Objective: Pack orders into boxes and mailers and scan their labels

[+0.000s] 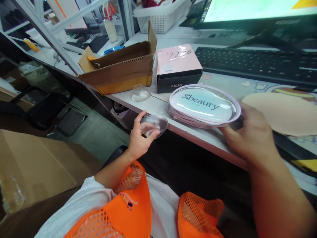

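Note:
My left hand pinches a clear, rounded pad between thumb and fingers, just off the desk's front edge. A similar clear pad lies on the desk behind it. My right hand grips the right end of an oval zip case with a pinkish rim and a see-through top lettered "Sbeauty". The case is at the desk edge; whether its underside touches the desk I cannot tell. Some right fingers are hidden behind the case. Close behind it stands a pink and black box marked "LILIU".
An open cardboard box stands at the desk's left edge. Behind are a white basket, a keyboard and a monitor. A beige oval mat lies at right. A large carton sits low on the left.

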Tool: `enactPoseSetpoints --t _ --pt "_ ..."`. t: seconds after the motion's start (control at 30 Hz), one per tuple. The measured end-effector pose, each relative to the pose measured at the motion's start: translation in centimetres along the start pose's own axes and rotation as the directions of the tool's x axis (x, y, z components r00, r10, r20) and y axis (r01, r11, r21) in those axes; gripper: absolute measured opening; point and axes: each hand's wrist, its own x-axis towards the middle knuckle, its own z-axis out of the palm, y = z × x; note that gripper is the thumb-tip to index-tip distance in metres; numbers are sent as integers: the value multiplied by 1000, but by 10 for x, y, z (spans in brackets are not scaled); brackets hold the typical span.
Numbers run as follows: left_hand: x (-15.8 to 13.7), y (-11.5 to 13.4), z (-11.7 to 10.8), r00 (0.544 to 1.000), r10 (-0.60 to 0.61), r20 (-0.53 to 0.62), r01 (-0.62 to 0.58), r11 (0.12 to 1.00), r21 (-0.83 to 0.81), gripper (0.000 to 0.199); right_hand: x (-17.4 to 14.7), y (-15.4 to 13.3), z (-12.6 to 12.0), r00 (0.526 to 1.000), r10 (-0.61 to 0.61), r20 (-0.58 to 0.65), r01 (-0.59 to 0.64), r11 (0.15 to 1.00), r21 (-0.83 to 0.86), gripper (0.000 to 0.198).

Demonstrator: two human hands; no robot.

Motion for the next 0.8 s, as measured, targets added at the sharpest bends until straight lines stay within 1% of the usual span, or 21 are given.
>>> enactPoseSetpoints --t 0.07,0.13,0.2,0.3,0.37,0.4,0.43,0.47,0.5,0.53,0.6,0.63,0.7,0.73,0.8 --pt "8 5 -4 1000 15 -28 -15 1000 -20 83 0 2 0 1000 -18 4 18 1000 1 73" --pt "24 10 -11 998 38 -57 -40 999 -27 85 1 4 1 999 -45 -4 45 999 3 70" --pt "48 16 -21 995 51 -84 -55 997 -45 90 1 4 0 998 -62 -13 62 998 3 68" --pt "96 21 -38 993 56 -101 -65 994 -83 96 3 1 0 998 -64 -17 65 998 11 65" --pt "129 19 -48 996 77 -55 -80 996 -44 97 3 -1 0 998 -58 -24 59 998 22 62" --pt "144 17 -52 995 94 -13 -94 995 22 94 4 -2 -1 998 -56 -27 56 998 27 61" --pt "156 14 -56 992 118 35 -121 984 127 88 4 -2 -1 998 -52 -31 53 998 32 60" --pt "166 11 -59 985 150 80 -166 952 257 79 4 -3 0 998 -47 -35 49 998 37 59" --pt "172 7 -60 974 190 121 -223 892 393 69 4 -3 0 998 -44 -40 45 998 40 58" --pt "176 4 -59 961 229 157 -277 811 515 59 3 -3 0 998 -42 -43 44 998 42 58" --pt "173 0 -53 939 279 199 -338 650 681 43 3 -3 1 998 -47 -48 49 998 46 58" --pt "169 -2 -49 939 278 204 -335 592 733 39 3 -2 1 997 -52 -48 54 997 50 58" --pt "161 -3 -37 956 221 193 -282 511 812 40 3 -1 1 997 -60 -45 62 996 58 59" --pt "158 -2 -31 965 181 191 -257 477 840 43 3 -1 1 998 -57 -41 60 996 62 59" --pt "155 2 -24 969 114 220 -247 423 872 58 3 -1 0 998 -46 -31 48 996 74 59"
